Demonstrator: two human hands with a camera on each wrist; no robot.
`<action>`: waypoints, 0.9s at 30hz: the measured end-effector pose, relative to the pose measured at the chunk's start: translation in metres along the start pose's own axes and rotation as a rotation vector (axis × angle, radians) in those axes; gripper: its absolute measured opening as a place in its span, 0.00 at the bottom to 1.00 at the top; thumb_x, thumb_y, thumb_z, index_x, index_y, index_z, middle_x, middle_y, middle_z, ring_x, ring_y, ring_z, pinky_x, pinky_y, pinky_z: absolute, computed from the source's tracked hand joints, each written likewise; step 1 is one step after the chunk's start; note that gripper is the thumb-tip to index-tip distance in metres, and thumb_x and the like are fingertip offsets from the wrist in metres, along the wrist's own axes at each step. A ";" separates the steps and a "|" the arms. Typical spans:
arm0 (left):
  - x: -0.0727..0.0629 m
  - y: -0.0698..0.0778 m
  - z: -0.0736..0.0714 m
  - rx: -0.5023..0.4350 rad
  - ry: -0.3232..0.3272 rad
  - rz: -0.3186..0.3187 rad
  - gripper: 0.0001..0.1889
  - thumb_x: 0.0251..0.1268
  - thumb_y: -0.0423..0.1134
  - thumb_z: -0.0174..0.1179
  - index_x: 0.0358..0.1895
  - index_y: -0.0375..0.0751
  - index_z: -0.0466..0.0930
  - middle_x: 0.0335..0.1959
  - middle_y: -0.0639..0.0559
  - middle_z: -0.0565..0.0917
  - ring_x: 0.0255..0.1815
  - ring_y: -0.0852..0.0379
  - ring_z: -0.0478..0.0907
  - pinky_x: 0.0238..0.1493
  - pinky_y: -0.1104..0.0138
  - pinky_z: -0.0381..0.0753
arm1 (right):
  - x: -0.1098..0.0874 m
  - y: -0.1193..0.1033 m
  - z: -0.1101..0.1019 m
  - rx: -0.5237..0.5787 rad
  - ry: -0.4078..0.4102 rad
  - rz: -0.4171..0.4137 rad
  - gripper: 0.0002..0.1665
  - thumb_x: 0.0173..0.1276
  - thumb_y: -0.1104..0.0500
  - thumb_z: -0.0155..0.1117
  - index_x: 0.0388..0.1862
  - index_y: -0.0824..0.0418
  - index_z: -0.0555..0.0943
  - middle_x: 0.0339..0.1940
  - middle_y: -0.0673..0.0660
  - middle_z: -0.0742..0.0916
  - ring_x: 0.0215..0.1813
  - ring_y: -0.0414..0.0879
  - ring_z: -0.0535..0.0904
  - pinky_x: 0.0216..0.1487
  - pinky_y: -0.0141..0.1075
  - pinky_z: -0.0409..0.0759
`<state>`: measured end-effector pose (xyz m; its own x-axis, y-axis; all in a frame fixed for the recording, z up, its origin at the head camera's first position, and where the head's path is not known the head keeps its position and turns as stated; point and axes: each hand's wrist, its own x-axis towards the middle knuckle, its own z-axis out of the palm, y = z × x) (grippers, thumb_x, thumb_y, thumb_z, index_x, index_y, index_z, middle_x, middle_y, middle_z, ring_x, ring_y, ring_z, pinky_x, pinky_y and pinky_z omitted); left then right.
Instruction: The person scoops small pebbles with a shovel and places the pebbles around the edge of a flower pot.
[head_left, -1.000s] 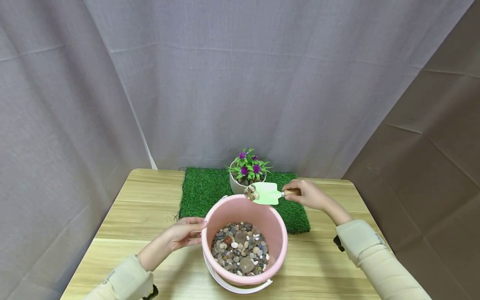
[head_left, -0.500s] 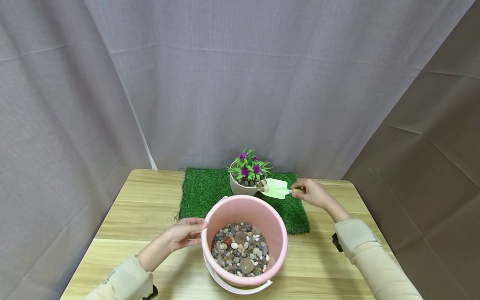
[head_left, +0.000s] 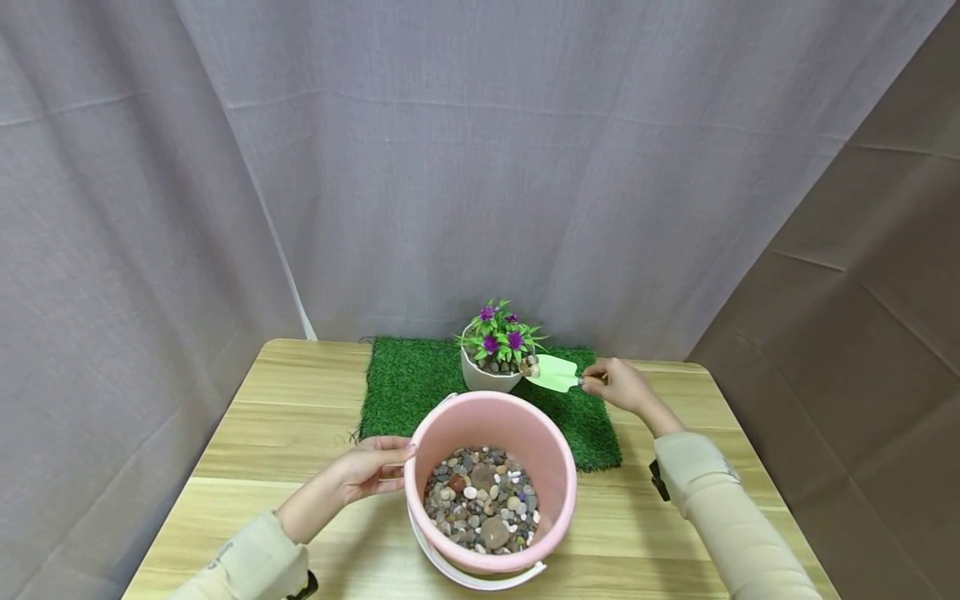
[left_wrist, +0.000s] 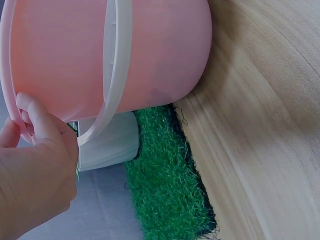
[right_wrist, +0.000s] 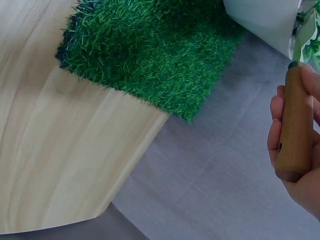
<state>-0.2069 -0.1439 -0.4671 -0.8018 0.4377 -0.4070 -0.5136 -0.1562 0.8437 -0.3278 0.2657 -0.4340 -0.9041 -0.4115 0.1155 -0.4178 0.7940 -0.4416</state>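
My right hand [head_left: 621,386] grips the wooden handle [right_wrist: 297,125] of a light green garden trowel [head_left: 555,373]. Several pebbles [head_left: 530,367] lie on the trowel's tip, which overlaps the right rim of a white flower pot [head_left: 486,380] in the head view. Purple flowers and green leaves [head_left: 501,329] rise from the pot, with dark stones around their base. With thumb and fingers, my left hand [head_left: 372,468] pinches the rim of a pink bucket [head_left: 551,450]. Mixed pebbles [head_left: 480,500] cover the bucket's bottom, and its white handle [left_wrist: 119,55] hangs down on the near side.
A green artificial grass mat [head_left: 408,375] lies under the pot and reaches behind the bucket. Both rest on a wooden table [head_left: 285,417]. Grey curtain [head_left: 480,167] hangs close behind the table's back edge, and brown cloth [head_left: 862,333] stands at the right.
My right hand has carried the loaded trowel from over the bucket's back rim to the right and back, up to the pot's right rim. The left hand keeps its hold on the bucket.
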 end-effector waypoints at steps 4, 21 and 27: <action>-0.001 0.001 0.000 0.001 0.001 0.006 0.19 0.63 0.36 0.60 0.54 0.30 0.73 0.33 0.54 0.85 0.35 0.63 0.83 0.44 0.72 0.88 | 0.007 0.004 0.005 -0.007 0.004 0.040 0.11 0.64 0.64 0.62 0.41 0.71 0.83 0.31 0.61 0.87 0.32 0.48 0.81 0.35 0.41 0.85; 0.001 -0.003 -0.002 -0.013 0.010 0.000 0.11 0.60 0.38 0.64 0.43 0.39 0.78 0.31 0.54 0.85 0.34 0.63 0.83 0.43 0.72 0.88 | 0.052 0.002 0.003 -0.149 -0.005 0.176 0.13 0.65 0.57 0.62 0.41 0.65 0.85 0.32 0.58 0.88 0.27 0.45 0.76 0.27 0.38 0.78; 0.001 -0.003 -0.001 -0.006 0.002 0.001 0.11 0.61 0.38 0.63 0.44 0.39 0.77 0.32 0.55 0.84 0.35 0.63 0.83 0.42 0.73 0.88 | 0.072 -0.008 0.002 -0.220 -0.012 0.159 0.08 0.63 0.58 0.62 0.34 0.60 0.85 0.26 0.54 0.85 0.29 0.47 0.77 0.30 0.45 0.79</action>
<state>-0.2065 -0.1443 -0.4700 -0.8029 0.4356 -0.4070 -0.5146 -0.1617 0.8421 -0.3895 0.2287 -0.4240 -0.9593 -0.2780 0.0486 -0.2812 0.9268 -0.2491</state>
